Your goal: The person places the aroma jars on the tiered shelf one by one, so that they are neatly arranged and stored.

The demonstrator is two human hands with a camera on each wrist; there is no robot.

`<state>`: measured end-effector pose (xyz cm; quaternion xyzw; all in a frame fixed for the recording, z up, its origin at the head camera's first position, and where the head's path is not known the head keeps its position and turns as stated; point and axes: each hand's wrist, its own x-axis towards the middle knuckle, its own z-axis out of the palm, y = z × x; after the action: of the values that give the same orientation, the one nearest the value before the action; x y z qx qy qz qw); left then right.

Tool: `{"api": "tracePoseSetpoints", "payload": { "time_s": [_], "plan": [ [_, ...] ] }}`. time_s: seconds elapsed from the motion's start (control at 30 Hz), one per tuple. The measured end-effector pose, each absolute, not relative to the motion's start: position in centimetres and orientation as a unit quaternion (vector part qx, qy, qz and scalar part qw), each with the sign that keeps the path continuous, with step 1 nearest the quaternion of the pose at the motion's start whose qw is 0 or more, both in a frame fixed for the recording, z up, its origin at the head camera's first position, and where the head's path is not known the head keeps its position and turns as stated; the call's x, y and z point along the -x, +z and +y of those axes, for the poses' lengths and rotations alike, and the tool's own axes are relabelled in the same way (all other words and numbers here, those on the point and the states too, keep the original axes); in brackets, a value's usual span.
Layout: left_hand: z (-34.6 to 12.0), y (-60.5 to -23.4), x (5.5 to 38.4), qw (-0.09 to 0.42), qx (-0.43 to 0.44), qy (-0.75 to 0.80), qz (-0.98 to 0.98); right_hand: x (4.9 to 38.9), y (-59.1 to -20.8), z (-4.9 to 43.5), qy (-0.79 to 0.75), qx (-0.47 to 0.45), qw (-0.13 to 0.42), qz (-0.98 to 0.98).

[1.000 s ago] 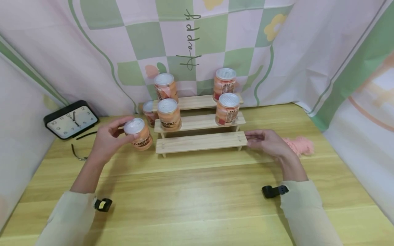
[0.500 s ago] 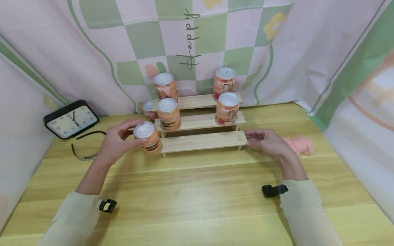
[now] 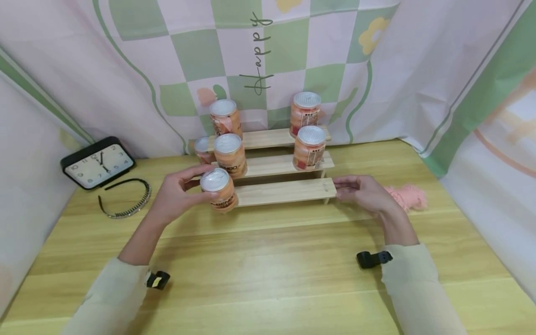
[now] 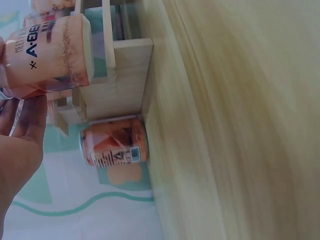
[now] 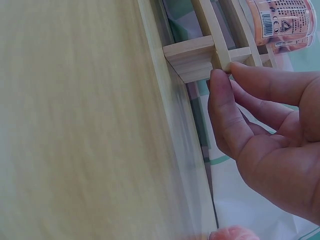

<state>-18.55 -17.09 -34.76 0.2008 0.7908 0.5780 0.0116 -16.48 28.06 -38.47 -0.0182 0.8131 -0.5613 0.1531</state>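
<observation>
My left hand (image 3: 177, 193) grips an orange printed can (image 3: 220, 191) with a clear lid, thumb at the front and fingers behind. The can is upright, close over the left end of the lowest board of a three-step wooden display stand (image 3: 289, 190); in the left wrist view a small gap shows between the can's base (image 4: 88, 50) and the board. At the stand's other end, my right hand (image 3: 363, 191) pinches the lowest board's tip between thumb and fingers. The right wrist view shows these fingertips at the end of the board (image 5: 220, 55).
Two cans stand on the middle step, at left (image 3: 230, 156) and right (image 3: 310, 149); two more stand on the top step. Another can (image 4: 115, 142) stands on the table behind the stand's left end. A clock (image 3: 98, 163) and headband (image 3: 130, 209) lie left, a pink fluffy item (image 3: 406, 197) right.
My left hand has carried the can rightward, from beside the stand to over the left end of its lowest board. The headband is now uncovered. My right hand has stayed in place.
</observation>
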Motion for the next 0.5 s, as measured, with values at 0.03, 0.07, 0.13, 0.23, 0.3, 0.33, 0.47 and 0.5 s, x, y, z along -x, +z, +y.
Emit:
{"api": "tracePoseSetpoints", "payload": {
  "time_s": [0.03, 0.07, 0.13, 0.23, 0.3, 0.33, 0.47, 0.5],
  "plan": [
    [-16.9, -34.7, 18.5, 0.015, -0.200, 0.576, 0.792, 16.5, -38.5, 28.1, -0.562, 0.019, 0.153, 0.812],
    [-16.8, -34.6, 18.5, 0.018, -0.199, 0.574, 0.794, 16.5, -38.5, 28.1, -0.562, 0.020, 0.152, 0.813],
    [-16.5, -34.4, 18.5, 0.023, -0.194, 0.568, 0.800, 16.5, -38.5, 28.1, -0.561, 0.022, 0.152, 0.813],
    [-16.0, -34.1, 18.3, 0.028, -0.189, 0.564, 0.803, 16.5, -38.5, 28.1, -0.558, 0.022, 0.152, 0.815],
    [-15.6, -34.1, 18.3, 0.027, -0.190, 0.565, 0.802, 16.4, -38.4, 28.1, -0.558, 0.021, 0.153, 0.816],
    [-15.5, -34.1, 18.3, 0.027, -0.191, 0.567, 0.801, 16.4, -38.4, 28.1, -0.557, 0.021, 0.153, 0.816],
    [-14.7, -34.4, 18.5, 0.026, -0.199, 0.575, 0.793, 16.4, -38.3, 28.1, -0.556, 0.021, 0.154, 0.817],
    [-14.5, -34.4, 18.5, 0.027, -0.201, 0.577, 0.791, 16.4, -38.3, 28.1, -0.555, 0.021, 0.153, 0.817]
  ]
}}
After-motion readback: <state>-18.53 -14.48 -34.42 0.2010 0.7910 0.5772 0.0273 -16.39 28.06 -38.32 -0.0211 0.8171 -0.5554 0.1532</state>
